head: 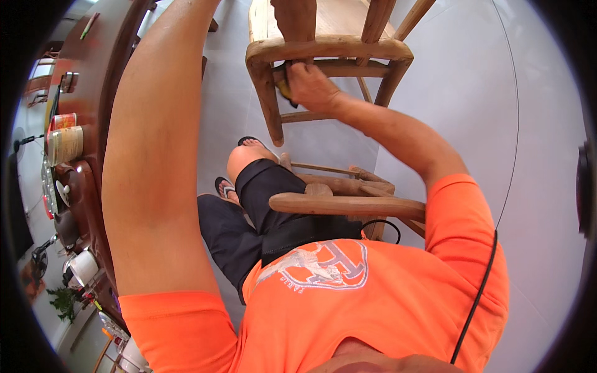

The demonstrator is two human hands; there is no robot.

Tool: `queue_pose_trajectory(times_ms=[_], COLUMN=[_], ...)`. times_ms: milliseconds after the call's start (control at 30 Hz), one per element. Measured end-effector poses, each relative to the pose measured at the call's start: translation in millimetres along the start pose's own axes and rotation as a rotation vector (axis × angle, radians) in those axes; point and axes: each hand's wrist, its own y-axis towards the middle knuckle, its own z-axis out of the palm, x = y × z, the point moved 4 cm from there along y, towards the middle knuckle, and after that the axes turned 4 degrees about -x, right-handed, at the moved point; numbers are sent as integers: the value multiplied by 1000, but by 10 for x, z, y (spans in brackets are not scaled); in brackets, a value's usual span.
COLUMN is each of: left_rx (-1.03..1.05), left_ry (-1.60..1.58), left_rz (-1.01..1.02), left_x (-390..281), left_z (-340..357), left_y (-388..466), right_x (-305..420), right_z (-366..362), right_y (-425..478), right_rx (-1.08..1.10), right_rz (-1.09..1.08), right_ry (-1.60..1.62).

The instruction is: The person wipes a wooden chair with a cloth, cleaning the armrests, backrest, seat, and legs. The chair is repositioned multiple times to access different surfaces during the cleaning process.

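Note:
My right hand (310,86) grips a small black and yellow object (284,89), partly hidden by the fingers and blurred; I cannot tell what it is. That hand is just under the thick edge rail (336,49) of a wooden chair (262,98), close to its left leg. Upright slats (298,21) rise from the rail, and part of the pale seat (338,23) shows behind them. My left arm stretches up past the top edge of the picture, so the left hand is out of view.
A dark wooden table (93,56) along the left holds a pen (89,25), a clear plastic jar (65,145), a red container (64,121) and a white cup (85,266). Beside my lap is another wooden chair's armrest (345,204). A black cord (480,293) crosses my shirt.

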Motion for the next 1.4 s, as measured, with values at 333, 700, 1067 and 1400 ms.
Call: queue_pose_trajectory(times_ms=[333, 700, 1067, 1400], left_rx=[-54, -39, -39, -84], left_ry=[40, 36, 102, 16], left_rz=[-14, -40, -38, 10], left_x=[19, 11, 18, -20], left_z=[7, -9, 4, -27], left_y=[6, 42, 28, -50], right_x=[-562, -842, -630, -569], right_z=[-131, -632, 355, 89], right_y=[-1030, -1198, -262, -1459], right_rx=[262, -350, 649, 211], right_rz=[764, 688, 566, -12], right_ry=[886, 837, 926, 102])
